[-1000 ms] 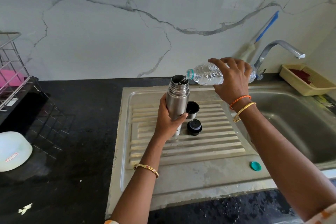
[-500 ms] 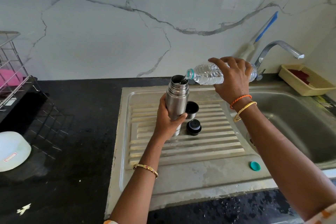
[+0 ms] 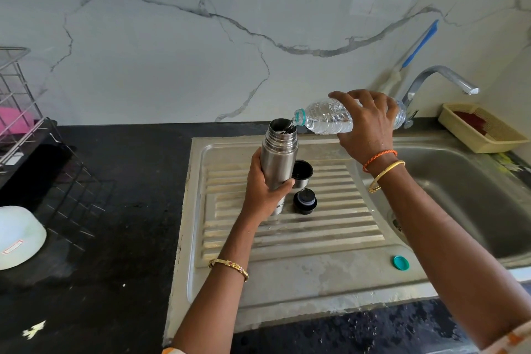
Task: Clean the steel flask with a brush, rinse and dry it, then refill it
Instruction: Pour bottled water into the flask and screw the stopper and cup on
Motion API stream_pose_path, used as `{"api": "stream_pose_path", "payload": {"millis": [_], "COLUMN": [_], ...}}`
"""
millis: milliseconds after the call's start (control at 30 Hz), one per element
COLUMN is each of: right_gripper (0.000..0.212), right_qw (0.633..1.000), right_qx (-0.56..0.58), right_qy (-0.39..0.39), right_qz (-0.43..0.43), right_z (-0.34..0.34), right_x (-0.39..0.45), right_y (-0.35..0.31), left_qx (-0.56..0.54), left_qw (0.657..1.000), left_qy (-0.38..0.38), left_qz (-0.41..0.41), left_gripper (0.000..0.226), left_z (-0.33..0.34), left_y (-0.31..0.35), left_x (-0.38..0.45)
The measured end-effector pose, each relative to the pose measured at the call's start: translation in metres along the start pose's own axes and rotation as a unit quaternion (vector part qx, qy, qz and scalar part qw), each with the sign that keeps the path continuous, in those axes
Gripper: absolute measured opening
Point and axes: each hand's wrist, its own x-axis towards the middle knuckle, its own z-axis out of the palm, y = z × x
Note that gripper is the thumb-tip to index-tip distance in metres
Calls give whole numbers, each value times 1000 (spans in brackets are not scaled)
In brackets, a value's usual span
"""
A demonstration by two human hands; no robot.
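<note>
Your left hand (image 3: 265,192) is wrapping its fingers and thumb around the lower body of the steel flask (image 3: 279,161), which is standing upright on the ribbed drainboard (image 3: 339,227) of the sink. The flask's open mouth is rising above your grip at 12 o'clock from the hand, and its base is showing just below your palm, so the hold is sitting on the lower half of the body.

Your right hand (image 3: 366,126) is curling over the middle of a clear plastic bottle (image 3: 327,118), gripping it from above. You are holding the bottle tilted almost level, with its neck pointing toward 9 o'clock and its rim hovering just over the flask's mouth. Water is running from the neck into the flask.

Just beside the flask, at 3 o'clock from it, the steel cup lid (image 3: 301,172) is sitting open side up. The black stopper (image 3: 305,202) is resting on the drainboard at about 5 o'clock from the flask, close to your left thumb. The teal bottle cap (image 3: 401,263) is lying well apart, near the drainboard's front edge at 4 o'clock. A blue-handled brush (image 3: 419,44) is leaning on the marble wall behind the tap (image 3: 439,77).
</note>
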Motion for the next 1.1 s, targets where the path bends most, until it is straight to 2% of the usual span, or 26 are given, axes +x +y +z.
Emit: {"api": "stream_pose_path", "payload": {"millis": [567, 1100], "right_gripper": [77, 77], "right_qw": [1000, 1000], "right_qx": [-8, -7], "right_qy": [3, 0], "right_qz": [-4, -1], "right_z": [-2, -4], "right_x": [1, -1], "right_y": [-1, -1], "left_qx": [7, 8], "left_qw": [1000, 1000], "left_qy": [7, 4], "left_qz": [5, -2], "left_gripper": [73, 80], "left_z": [-1, 0], "left_y": [-1, -2], "left_x": [0, -1]}}
